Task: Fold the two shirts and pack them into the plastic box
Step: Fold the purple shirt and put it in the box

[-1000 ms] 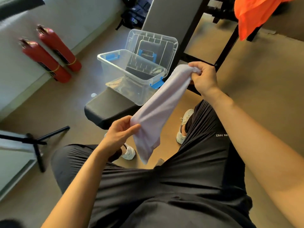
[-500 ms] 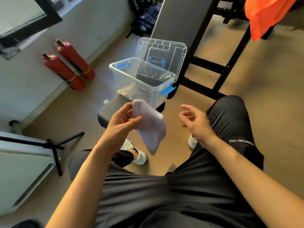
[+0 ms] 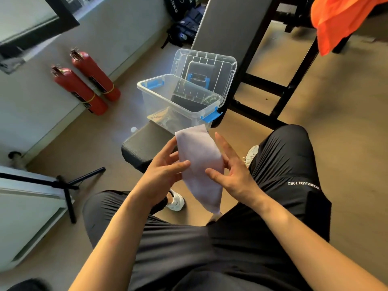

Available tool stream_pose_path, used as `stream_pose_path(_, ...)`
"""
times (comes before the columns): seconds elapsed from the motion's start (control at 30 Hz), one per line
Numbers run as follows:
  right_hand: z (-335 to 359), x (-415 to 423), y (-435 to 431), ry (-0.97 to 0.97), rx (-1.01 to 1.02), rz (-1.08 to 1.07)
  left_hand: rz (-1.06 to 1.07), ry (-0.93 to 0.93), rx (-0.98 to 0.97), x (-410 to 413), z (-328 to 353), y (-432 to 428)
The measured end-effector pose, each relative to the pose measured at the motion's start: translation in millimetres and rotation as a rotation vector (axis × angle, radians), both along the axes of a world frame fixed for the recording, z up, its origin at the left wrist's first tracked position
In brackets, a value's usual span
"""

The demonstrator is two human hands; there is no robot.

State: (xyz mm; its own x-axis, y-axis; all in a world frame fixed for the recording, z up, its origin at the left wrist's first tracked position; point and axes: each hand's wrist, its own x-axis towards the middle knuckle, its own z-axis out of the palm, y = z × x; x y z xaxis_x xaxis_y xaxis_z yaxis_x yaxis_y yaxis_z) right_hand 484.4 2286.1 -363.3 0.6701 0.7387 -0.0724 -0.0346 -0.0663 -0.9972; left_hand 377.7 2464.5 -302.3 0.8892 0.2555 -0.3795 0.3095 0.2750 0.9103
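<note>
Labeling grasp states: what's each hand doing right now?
Left hand: holding the folded pale shirt, thumb across it.
Right hand: fingers spread, against the shirt's other side.

orange shirt [image 3: 344, 19] cut off at top edge, weight plate [image 3: 178, 6] cropped

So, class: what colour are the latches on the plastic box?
Blue latches on the clear plastic box; head view.
</note>
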Motion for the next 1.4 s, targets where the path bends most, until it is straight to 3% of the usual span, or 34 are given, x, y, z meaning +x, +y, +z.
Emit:
stream_pose_path(0.17, 4.1, 21.2, 4.5, -0.180, -0.096, -0.012, -0.066, 0.181, 0.165, 10.8, -7.8, 12.8)
stream_pose_path(0.33, 11.7, 47.7, 12.4, -0.234, -0.224, 0.042, 0.012, 0.342, 0.298, 29.2, -10.7, 17.2)
stream_pose_path(0.43, 13.2, 56.4, 15.5, -0.264, -0.277, 0.104, -0.017, 0.310, 0.316, 31.9, -14.8, 14.5)
stream_pose_path(0.6, 12.8, 64.4, 20.3, -0.350, -0.402, 0.235, -0.163, 0.357, 0.640, 27.7, -34.0, 1.7)
stream_pose_path(0.77, 10.4, 67.9, 26.5, -0.505, -0.521, 0.329, -0.145, 0.326, 0.837, 25.5, -43.5, -4.7)
stream_pose_path(1.1, 9.2, 63.8, 21.3, -0.751, -0.535, 0.214, -0.020, 0.072, 0.964, 9.8, -63.9, 3.2)
stream_pose_path(1.17, 11.1, 62.9, 18.2, -0.787, -0.512, 0.193, 0.014, 0.018, 0.891, 8.5, -68.2, 6.9)
stream_pose_path(1.3, 30.2, 60.1, 15.1, -0.828, -0.380, 0.245, 0.078, -0.115, 0.504, 13.6, -54.4, 4.1)
stream_pose_path(1.4, 43.1, 52.1, 19.2, -0.700, -0.255, 0.285, 0.121, -0.162, 0.374, 23.2, -40.0, -5.4)
